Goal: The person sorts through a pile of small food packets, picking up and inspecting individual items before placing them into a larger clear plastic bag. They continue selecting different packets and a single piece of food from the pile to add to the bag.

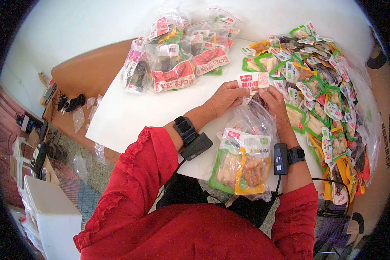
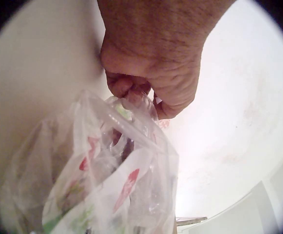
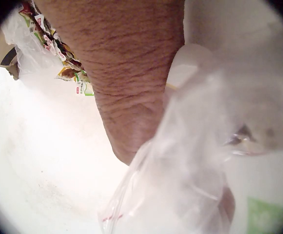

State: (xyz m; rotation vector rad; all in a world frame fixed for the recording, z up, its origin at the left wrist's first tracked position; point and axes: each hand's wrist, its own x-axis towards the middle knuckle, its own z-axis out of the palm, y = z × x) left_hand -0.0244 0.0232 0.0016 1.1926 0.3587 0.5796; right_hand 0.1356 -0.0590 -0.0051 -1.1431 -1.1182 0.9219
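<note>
My left hand (image 1: pixel 226 99) pinches the upper edge of a clear plastic bag (image 2: pixel 151 146), its fingers curled at the bag's mouth. Opposite it, my right hand (image 1: pixel 276 108) grips a small vacuum-sealed snack packet (image 1: pixel 253 81) with a white and red label and a dark lower part. This packet stands upright between both hands at the bag's mouth. Lower in the bag lie a green-edged packet (image 1: pixel 225 169) and a yellow-edged packet (image 1: pixel 252 174) of light-coloured food. In the right wrist view, bag film covers the fingers of my right hand.
Filled clear bags (image 1: pixel 173 65) of packets stand at the table's back left. A large heap of loose packets (image 1: pixel 312 91) covers the right side, with plastic film along its outer edge. The white table (image 1: pixel 130 104) borders a brown bench (image 1: pixel 89 65) on the left.
</note>
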